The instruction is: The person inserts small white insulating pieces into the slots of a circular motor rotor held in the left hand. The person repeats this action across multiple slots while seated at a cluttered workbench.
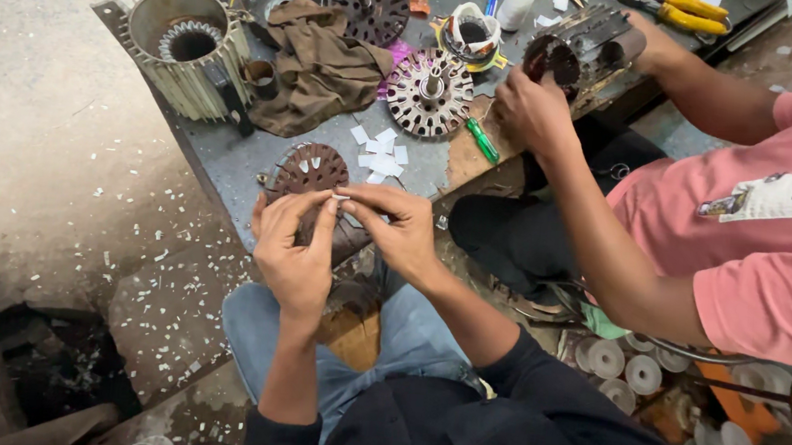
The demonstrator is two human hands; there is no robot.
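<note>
Two hands are working at the table edge. Left hand (294, 247) and right hand (396, 227) are pinching one small white paper slip (341, 198) between fingertips, just over the brown slotted stator core (310, 169). Rightward, a co-worker's hand (535, 111) is gripping another core (578, 48).
</note>
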